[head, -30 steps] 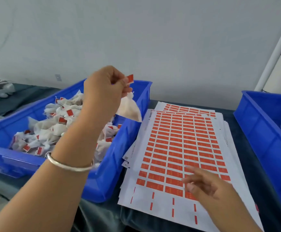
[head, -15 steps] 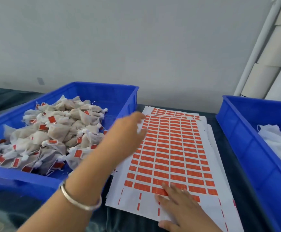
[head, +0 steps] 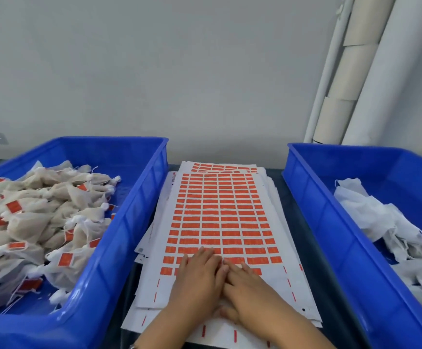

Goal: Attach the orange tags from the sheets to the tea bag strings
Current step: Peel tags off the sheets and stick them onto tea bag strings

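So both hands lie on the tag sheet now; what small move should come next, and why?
Probably peel one orange tag from the nearest full row: the left hand and right hand rest empty on the white tag sheet.

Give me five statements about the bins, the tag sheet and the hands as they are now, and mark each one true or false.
1. Both hands rest on the top tag sheet. True: the left hand and right hand lie side by side at its near end.
2. The left bin holds tea bags that carry orange tags. True.
3. The right bin holds tagged bags too. False: its white bags show no orange tags.
4. The left hand holds a tea bag in the air. False: it lies on the sheet.
5. The sheet lies inside the right bin. False: it lies between the bins.
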